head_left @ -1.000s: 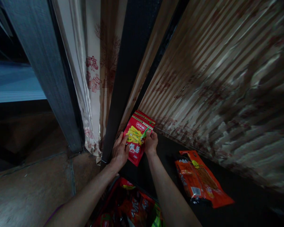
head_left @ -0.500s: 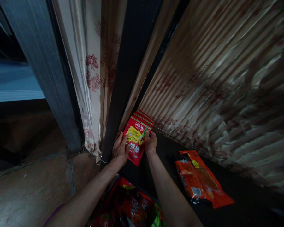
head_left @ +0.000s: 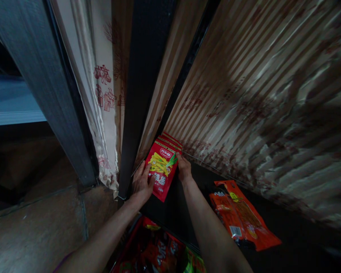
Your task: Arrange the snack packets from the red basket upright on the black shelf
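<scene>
A small stack of red snack bags (head_left: 164, 161), printed with yellow sticks and a green stalk, lies on the black shelf in its back left corner. My left hand (head_left: 142, 182) holds the lower left edge of the stack, thumb over the front of the top bag. At the upper right edge, my right hand (head_left: 184, 167) has its fingers curled against the bags; its fingertips are partly hidden. The bags' top edges fan out slightly at the far end.
Orange snack bags (head_left: 241, 216) lie further right on the black shelf (head_left: 177, 216). Below the shelf's front edge is a container full of red, orange and green packets (head_left: 159, 252). A black post (head_left: 138, 94) stands at left, and a patterned curtain (head_left: 230, 94) hangs behind.
My right hand has shifted from gripping the front of the top bag to the stack's right edge. The top bag sits slightly lower, showing more bag edges behind. The view has shifted slightly.
</scene>
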`<state>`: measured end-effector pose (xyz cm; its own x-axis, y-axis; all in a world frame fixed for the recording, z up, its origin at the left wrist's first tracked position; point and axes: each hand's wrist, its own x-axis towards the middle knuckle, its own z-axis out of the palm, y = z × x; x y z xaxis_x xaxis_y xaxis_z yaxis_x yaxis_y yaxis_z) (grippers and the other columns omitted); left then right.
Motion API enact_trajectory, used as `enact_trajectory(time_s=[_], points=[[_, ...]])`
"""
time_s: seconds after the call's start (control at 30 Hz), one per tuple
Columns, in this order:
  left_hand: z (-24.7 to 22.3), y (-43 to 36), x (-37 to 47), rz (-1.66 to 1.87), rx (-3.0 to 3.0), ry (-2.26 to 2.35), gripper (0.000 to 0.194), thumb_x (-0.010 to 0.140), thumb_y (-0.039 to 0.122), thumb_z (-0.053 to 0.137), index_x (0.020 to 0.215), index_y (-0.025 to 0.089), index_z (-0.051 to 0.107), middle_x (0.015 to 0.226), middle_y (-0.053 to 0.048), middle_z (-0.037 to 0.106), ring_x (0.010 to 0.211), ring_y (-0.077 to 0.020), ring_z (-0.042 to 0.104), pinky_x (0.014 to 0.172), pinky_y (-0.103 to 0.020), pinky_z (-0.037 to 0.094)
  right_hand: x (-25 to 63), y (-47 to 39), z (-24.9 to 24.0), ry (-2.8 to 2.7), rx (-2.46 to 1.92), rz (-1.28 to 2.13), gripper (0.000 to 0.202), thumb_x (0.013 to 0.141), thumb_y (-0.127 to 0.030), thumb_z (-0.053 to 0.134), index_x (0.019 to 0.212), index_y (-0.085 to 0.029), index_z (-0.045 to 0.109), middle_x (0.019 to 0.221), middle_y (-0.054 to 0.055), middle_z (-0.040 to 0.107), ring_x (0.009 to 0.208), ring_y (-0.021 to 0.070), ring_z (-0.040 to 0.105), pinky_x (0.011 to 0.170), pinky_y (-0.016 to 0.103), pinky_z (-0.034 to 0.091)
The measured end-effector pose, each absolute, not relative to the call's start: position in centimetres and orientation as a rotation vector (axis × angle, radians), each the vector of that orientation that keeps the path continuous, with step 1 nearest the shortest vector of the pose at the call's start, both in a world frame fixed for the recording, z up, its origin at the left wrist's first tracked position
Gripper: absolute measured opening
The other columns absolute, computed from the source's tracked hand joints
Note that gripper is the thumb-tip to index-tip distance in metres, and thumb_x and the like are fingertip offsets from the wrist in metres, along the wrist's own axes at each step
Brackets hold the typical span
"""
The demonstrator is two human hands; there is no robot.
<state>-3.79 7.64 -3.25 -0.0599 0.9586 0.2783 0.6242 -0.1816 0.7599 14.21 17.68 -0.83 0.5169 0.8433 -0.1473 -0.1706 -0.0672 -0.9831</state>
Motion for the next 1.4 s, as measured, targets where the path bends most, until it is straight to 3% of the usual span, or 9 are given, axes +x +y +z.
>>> enact_trajectory(time_s=[0.33, 0.7, 1.4], points=[[-2.6, 7.5, -3.6, 1.075, 1.802, 1.716, 0.052, 0.086, 0.032, 0.046, 0.133, 0.010, 0.049, 0.146, -0.015, 0.039, 0.135, -0.0255, 0.037, 0.112, -0.040, 0.031, 14.9, 18.4, 0.1, -0.576, -1.374, 0.979, 0.020, 0.056, -0.024, 0.077, 0.073, -0.015, 0.070, 0.062, 0.003, 0.072, 0.059, 0.0195, 0.067, 0.057, 0.029, 0.055], [-2.1, 7.3, -3.8, 1.055, 1.778, 1.704, 0.051, 0.087, 0.029, 0.046, 0.134, 0.010, 0.049, 0.146, -0.014, 0.040, 0.132, -0.0244, 0.041, 0.112, -0.038, 0.033, 14.0, 18.2, -0.1, -0.558, -1.221, 1.025, 0.021, 0.059, -0.030, 0.076, 0.066, -0.018, 0.060, 0.055, -0.002, 0.067, 0.052, 0.0160, 0.063, 0.057, 0.030, 0.055], [-2.2, 7.1, -3.6, 1.060, 1.893, 1.726, 0.052, 0.090, 0.039, 0.042, 0.134, 0.013, 0.048, 0.146, -0.013, 0.040, 0.133, -0.0247, 0.039, 0.110, -0.040, 0.032, 13.6, 18.6, -1.0, -0.604, -1.406, 0.872, 0.011, 0.065, -0.027, 0.069, 0.063, -0.018, 0.062, 0.051, -0.004, 0.065, 0.047, 0.0132, 0.059, 0.051, 0.025, 0.048]])
